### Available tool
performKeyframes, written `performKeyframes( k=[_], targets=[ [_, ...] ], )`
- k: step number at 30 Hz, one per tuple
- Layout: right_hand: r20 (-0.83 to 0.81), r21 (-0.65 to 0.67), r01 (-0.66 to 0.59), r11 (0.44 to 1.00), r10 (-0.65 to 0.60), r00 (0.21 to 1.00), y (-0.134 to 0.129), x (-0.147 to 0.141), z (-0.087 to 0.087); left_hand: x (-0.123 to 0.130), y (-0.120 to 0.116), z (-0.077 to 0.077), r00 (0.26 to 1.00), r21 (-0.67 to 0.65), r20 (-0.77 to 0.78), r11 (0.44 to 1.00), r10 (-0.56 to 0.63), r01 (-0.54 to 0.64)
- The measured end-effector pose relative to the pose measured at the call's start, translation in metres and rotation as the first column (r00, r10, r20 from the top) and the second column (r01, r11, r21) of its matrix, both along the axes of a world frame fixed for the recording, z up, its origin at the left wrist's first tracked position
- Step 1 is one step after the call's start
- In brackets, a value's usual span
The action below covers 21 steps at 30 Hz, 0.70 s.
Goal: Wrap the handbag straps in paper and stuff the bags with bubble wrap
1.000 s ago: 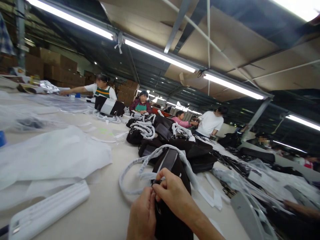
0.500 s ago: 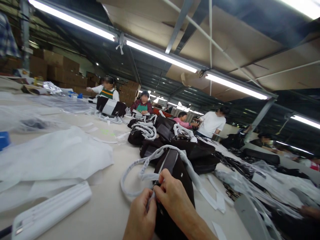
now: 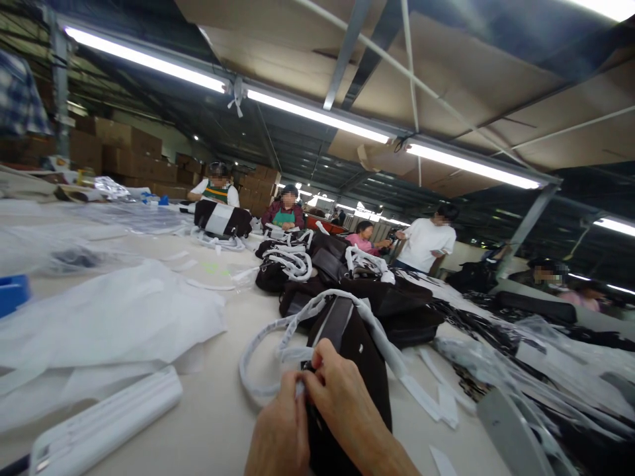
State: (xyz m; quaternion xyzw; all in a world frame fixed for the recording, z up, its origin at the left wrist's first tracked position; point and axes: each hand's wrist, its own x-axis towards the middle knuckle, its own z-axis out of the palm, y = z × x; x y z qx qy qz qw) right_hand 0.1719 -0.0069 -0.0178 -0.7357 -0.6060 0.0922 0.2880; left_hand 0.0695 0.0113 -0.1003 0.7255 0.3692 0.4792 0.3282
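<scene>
A dark brown handbag [image 3: 370, 370] lies on the table in front of me. Its long handle [image 3: 247, 360], wound in white wrapping, loops out to the left over the tabletop. My left hand [image 3: 280, 423] is closed in a pinch at the near end of that handle, with a bit of white wrapping between thumb and finger. Against it, my right hand [image 3: 342, 393] is also closed in a pinch, its fingertips by a small dark fitting on the bag's side. What the right fingertips grip is hidden.
Several dark bags with white-wrapped handles [image 3: 292, 261] are heaped beyond mine. White sheets [image 3: 149, 311] and a long white power-strip-like object [image 3: 106, 423] lie to the left. Dark straps and clear plastic [image 3: 476, 363] spread on the right. Several people work farther back.
My hands stay together at the same spot by the handle's end; the left hand has turned slightly and its fingers press closer to the right. The bag has hardly moved.
</scene>
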Motion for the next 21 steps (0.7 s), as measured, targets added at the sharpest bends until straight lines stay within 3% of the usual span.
performKeyframes(
  k=[4, 8, 11, 14, 18, 21],
  targets=[
    [-0.119, 0.04, -0.063, 0.997, 0.068, 0.991, -0.002, 0.006, 0.003, -0.006, 0.009, 0.005, 0.996, 0.038, -0.071, 0.998, -0.053, 0.055],
    [-0.412, -0.07, -0.152, 0.986, 0.11, 0.905, -0.007, 0.018, 0.012, -0.015, 0.016, 0.024, 0.972, -0.043, -0.163, 0.986, -0.167, 0.162],
    [-0.611, -0.133, -0.148, 0.98, 0.037, 0.791, -0.015, 0.022, 0.012, -0.02, 0.017, 0.04, 0.963, -0.102, -0.177, 0.977, -0.205, 0.189],
    [-0.781, -0.107, -0.07, 0.992, -0.04, 0.623, -0.027, 0.02, 0.005, -0.022, 0.018, 0.052, 0.957, -0.143, -0.164, 0.966, -0.238, 0.215],
    [-0.88, 0.008, 0.006, 1.0, 0.004, 0.474, -0.045, 0.016, -0.013, -0.024, 0.021, 0.059, 0.941, -0.238, -0.089, 0.925, -0.326, 0.297],
    [-0.936, 0.072, -0.083, 0.994, 0.096, 0.339, -0.055, 0.016, -0.028, -0.024, 0.028, 0.06, 0.922, -0.344, -0.01, 0.867, -0.387, 0.36]
  ],
)
